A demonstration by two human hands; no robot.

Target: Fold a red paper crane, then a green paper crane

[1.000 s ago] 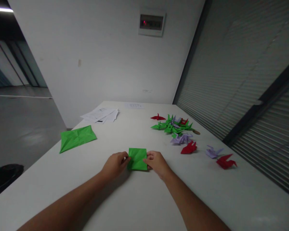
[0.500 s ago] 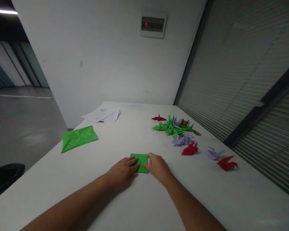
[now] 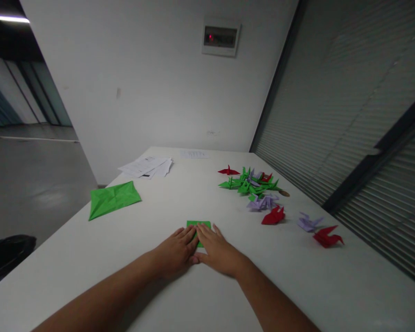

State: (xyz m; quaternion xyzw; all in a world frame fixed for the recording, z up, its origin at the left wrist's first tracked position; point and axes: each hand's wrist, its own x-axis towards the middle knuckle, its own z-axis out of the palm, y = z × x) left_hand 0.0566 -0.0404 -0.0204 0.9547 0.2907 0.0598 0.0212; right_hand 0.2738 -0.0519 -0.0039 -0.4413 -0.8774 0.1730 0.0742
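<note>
A small green square of folded paper [image 3: 201, 223] lies flat on the white table [image 3: 152, 299], close in front of me. My left hand [image 3: 178, 249] rests palm down over its left part, fingers stretched out. Across its right part lies my right hand [image 3: 217, 249], also flat with fingers extended, its fingertips meeting those of the left. Most of the paper is covered; its far edge and a narrow strip between the hands show.
Several green, purple and red paper cranes [image 3: 252, 182] are heaped at the back right, with a red crane [image 3: 328, 236] nearer. A larger creased green sheet [image 3: 114, 200] lies left, printed papers [image 3: 147, 166] behind it. A black-lined bin [image 3: 10, 256] stands beyond the left edge.
My right hand has gone from pinching at the paper's right edge to lying flat across it, closer to my left hand. The left hand stays nearly in place.
</note>
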